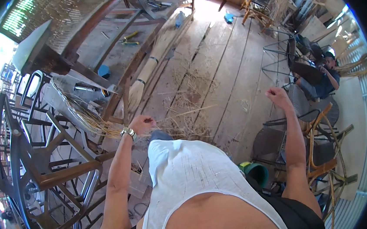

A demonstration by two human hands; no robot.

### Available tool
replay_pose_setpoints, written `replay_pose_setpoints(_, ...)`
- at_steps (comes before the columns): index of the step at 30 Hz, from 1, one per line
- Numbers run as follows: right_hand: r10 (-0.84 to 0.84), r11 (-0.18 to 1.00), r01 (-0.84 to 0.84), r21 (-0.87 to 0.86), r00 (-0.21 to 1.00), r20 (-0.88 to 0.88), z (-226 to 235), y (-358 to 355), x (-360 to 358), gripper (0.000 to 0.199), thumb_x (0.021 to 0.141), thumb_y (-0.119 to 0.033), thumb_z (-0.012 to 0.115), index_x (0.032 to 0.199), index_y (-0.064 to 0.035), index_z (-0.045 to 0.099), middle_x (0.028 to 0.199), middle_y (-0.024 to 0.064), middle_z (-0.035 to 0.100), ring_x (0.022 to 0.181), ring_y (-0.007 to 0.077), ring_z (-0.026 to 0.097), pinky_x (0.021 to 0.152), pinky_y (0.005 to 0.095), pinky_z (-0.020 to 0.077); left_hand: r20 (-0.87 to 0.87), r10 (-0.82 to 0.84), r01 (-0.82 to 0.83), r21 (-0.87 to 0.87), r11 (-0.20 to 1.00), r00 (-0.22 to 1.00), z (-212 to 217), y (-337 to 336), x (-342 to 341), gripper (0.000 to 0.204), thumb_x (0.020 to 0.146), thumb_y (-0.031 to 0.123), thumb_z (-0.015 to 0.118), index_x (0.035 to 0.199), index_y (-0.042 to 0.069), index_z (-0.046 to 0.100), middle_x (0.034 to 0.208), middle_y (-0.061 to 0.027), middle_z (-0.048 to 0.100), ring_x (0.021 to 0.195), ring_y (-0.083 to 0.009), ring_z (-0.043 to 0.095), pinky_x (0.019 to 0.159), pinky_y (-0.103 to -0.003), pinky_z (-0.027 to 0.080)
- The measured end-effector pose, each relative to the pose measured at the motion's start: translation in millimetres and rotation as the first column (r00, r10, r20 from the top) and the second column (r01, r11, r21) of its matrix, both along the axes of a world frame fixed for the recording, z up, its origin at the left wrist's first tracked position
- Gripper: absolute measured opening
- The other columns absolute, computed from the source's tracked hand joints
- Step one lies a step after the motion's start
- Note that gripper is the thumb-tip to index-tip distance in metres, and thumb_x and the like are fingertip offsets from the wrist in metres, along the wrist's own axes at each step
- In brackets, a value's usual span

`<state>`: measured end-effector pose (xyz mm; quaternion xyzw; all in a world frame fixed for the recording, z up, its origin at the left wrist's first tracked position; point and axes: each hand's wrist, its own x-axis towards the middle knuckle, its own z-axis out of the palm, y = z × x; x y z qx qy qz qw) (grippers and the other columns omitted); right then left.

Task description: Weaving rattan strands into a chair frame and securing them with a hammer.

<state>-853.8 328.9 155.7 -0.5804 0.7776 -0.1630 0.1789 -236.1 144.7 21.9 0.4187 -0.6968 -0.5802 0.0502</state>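
Head view: from afar I look down on a plank floor (233, 84), a wooden frame (83, 30) along its left and chair frames (66, 176) nearer the body. Beside the frame lies a tied bundle (147, 69), its dark bands presumably keeping the straws together. Loose cane (78, 112) curves toward the left hand (143, 123), perhaps laid there for easy reach; I can't tell if they touch. The green bucket (262, 174) stands by the body's right; its contents escape me. Left fingers curl loosely, and the right hand (279, 97) looks pinched; whether either grips a strand, I cannot tell.
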Motion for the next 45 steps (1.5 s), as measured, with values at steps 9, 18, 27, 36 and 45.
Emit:
replay_pose_setpoints(9, -0.252, 0.967, 0.240, -0.086, 0.953, -0.168, -96.4, -4.3, -31.0, 0.021, 0.084, -0.027, 0.062, 0.084, -0.0058, 0.064, 0.082, 0.0158, 0.064, 0.082, 0.0346, 0.063, 0.070, 0.0454, 0.0466, 0.423, -0.107, 0.170, -0.113, 0.979, 0.900, -5.7, -14.6, 43.0, 0.032, 0.083, 0.040, 0.066, 0.094, 0.010, 0.070, 0.082, -0.0075, 0.070, 0.074, -0.0156, 0.064, 0.069, -0.034, 0.048)
replay_pose_setpoints(18, -0.305, 0.912, 0.400, 0.093, 0.812, -0.497, -64.7, -95.5, -6.1, 0.039, 0.086, -0.034, 0.059, 0.112, -0.0052, 0.057, 0.118, 0.0197, 0.056, 0.108, 0.0346, 0.055, 0.089, 0.0484, 0.0452, 0.036, 0.089, -0.094, 0.179, 0.979, 0.995, -36.7, -66.0, -11.7, 0.025, 0.090, 0.030, 0.064, 0.095, 0.005, 0.064, 0.084, -0.0005, 0.066, 0.074, -0.0088, 0.059, 0.070, -0.027, 0.048)
replay_pose_setpoints(27, 0.444, 0.812, -0.582, -0.033, 0.581, 0.682, 29.2, -339.3, 214.1, 0.045, 0.088, -0.028, 0.066, 0.124, -0.0051, 0.053, 0.113, 0.0101, 0.060, 0.111, 0.0228, 0.053, 0.095, 0.0377, 0.0406, -0.387, 0.332, -0.190, 0.360, 0.913, 0.860, 113.7, -149.9, -156.4, 0.013, 0.092, 0.016, 0.061, 0.094, 0.003, 0.060, 0.085, -0.0019, 0.063, 0.081, -0.0122, 0.062, 0.074, -0.029, 0.049)
replay_pose_setpoints(36, 0.972, 0.192, -0.963, -0.191, 0.214, -0.100, 224.6, -495.7, 295.4, 0.011, 0.085, -0.018, 0.063, 0.089, -0.0080, 0.065, 0.088, 0.0127, 0.057, 0.088, 0.0298, 0.058, 0.076, 0.0398, 0.0460, -0.704, 0.374, -0.693, -0.232, 0.683, 0.604, 257.7, -224.9, -123.4, 0.017, 0.095, 0.014, 0.058, 0.106, 0.002, 0.062, 0.086, 0.0015, 0.062, 0.076, -0.0055, 0.055, 0.069, -0.023, 0.045)
replay_pose_setpoints(45, 0.985, -0.090, -0.993, 0.077, -0.100, -0.142, 417.5, -677.6, 381.3, 0.030, 0.090, -0.034, 0.059, 0.094, -0.0064, 0.070, 0.097, 0.0142, 0.067, 0.090, 0.0188, 0.062, 0.080, 0.0350, 0.0486, -0.500, 0.849, -0.971, -0.233, 0.057, 0.170, 220.0, -112.8, -87.6, 0.021, 0.092, 0.017, 0.063, 0.104, 0.000, 0.063, 0.086, -0.0004, 0.064, 0.077, -0.0064, 0.057, 0.068, -0.023, 0.047)
